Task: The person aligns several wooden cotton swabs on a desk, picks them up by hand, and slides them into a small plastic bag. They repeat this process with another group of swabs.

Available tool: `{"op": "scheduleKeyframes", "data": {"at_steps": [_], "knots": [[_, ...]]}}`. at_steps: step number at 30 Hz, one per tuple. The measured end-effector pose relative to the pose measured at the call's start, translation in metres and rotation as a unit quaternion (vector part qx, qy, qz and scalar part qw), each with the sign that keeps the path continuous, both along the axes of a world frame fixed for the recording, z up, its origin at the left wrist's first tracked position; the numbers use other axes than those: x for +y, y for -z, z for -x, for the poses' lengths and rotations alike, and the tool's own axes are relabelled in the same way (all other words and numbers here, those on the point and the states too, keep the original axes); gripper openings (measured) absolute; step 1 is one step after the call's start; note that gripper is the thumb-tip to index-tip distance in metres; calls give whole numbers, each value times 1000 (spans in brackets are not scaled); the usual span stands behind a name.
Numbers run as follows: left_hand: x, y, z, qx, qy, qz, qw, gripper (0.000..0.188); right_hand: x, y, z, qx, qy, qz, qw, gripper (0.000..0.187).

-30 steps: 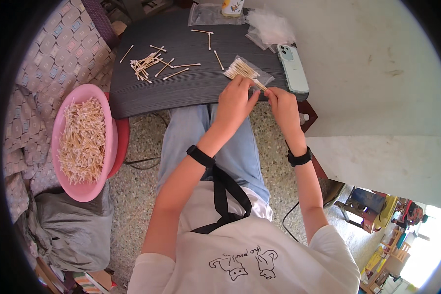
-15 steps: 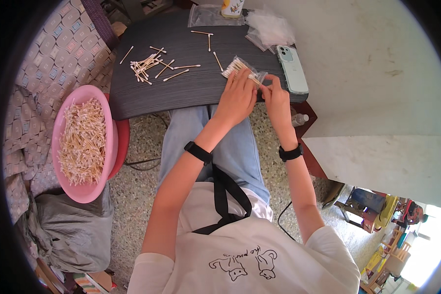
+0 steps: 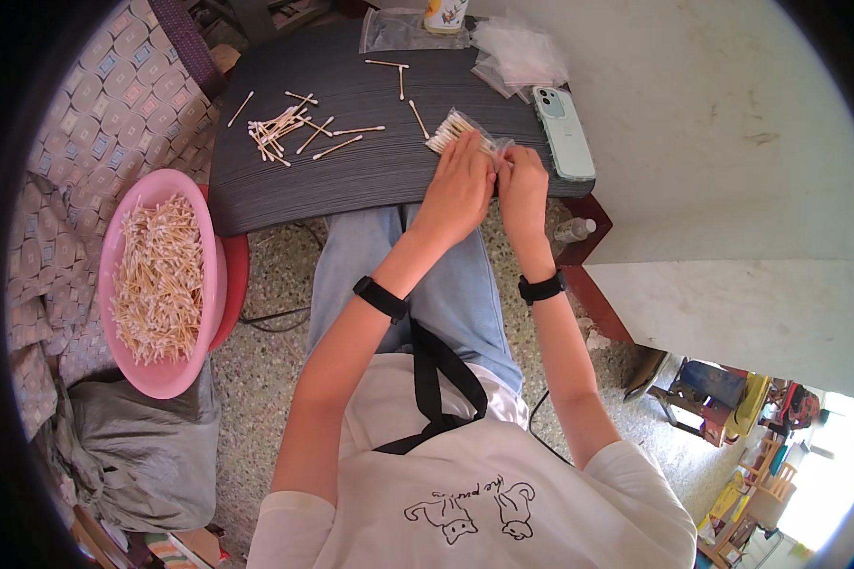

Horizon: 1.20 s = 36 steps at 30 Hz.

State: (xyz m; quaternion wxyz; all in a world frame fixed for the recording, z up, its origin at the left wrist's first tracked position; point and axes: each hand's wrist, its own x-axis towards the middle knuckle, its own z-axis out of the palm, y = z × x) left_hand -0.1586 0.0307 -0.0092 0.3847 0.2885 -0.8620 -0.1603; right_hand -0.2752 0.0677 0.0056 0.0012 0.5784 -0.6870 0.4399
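A small clear plastic bag (image 3: 456, 127) of cotton swabs lies on the dark grey tabletop (image 3: 351, 180), near its front edge. My left hand (image 3: 457, 190) rests on the bag with its fingers stretched out, covering the lower part. Beside it, my right hand (image 3: 523, 185) is closed, thumb and fingers pinching the bag's edge nearest me. One loose swab (image 3: 418, 120) lies just left of the bag. Farther left is a scattered heap of cotton swabs (image 3: 277, 131), with several strays around it.
A pale green phone (image 3: 565, 133) lies at the table's right edge, before a wall. Behind it are empty clear bags (image 3: 522, 52) and a patterned cup (image 3: 444, 14). Left of the table stands a pink basin (image 3: 114, 284) full of swabs. A small bottle (image 3: 574, 229) is below right.
My right hand has moved slightly left, closer to my left hand, and its fingers have curled in at the bag's edge. The left hand stays on the bag.
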Motion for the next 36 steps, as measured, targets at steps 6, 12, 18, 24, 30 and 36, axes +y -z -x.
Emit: {"op": "scheduleKeyframes", "data": {"at_steps": [6, 12, 18, 24, 30, 36], "knots": [[1, -1, -1, -15, 7, 3, 1000, 21, -7, 4, -5, 9, 26, 30, 999, 12], [-2, 3, -1, 13, 19, -16, 1000, 21, -2, 0, -6, -63, 8, 21, 998, 16], [-3, 3, -2, 19, 20, -42, 999, 14, 13, -2, -3, -125, 5, 7, 992, 16], [-4, 4, -2, 16, 24, -21, 999, 13, 5, 1, 0, -97, -26, 35, 994, 13], [-1, 1, -1, 30, 26, -42, 998, 12, -6, 5, 4, -82, -42, 20, 996, 13], [-4, 1, -3, 52, 43, -66, 996, 12, -3, 6, 0, -108, -38, 28, 993, 16]]}}
